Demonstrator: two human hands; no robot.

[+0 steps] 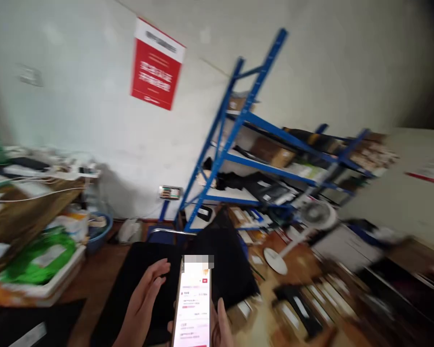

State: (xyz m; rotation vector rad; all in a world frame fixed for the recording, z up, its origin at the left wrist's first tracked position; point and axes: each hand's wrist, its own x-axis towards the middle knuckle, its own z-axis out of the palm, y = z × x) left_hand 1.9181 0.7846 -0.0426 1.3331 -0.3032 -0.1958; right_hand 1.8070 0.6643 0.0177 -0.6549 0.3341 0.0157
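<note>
A phone (194, 303) stands upright at the near edge of the view, its lit screen showing a white page with red marks. The right hand (222, 325) holds it from below and behind; the thumb lies along the phone's right edge, and most of the hand is hidden by the phone or cut off by the frame, so the grip can only be read as wrapped around the lower part. The left hand (142, 303) is just left of the phone, open, fingers spread loosely and pointing up and to the right, their tips near the phone's upper left corner but not clearly touching it.

Behind both hands lies a black sheet or bag (148, 270) on the floor. Farther right stands a blue metal shelf rack (238, 120) loaded with boxes and dark items, and a small white fan (316, 214) leans near it over scattered flat packages. On the left, a wooden desk (29, 207) carries cables and clutter, with a green bag (39, 255) below it. A red poster (155, 65) hangs on the far white wall. The whole picture is blurred.
</note>
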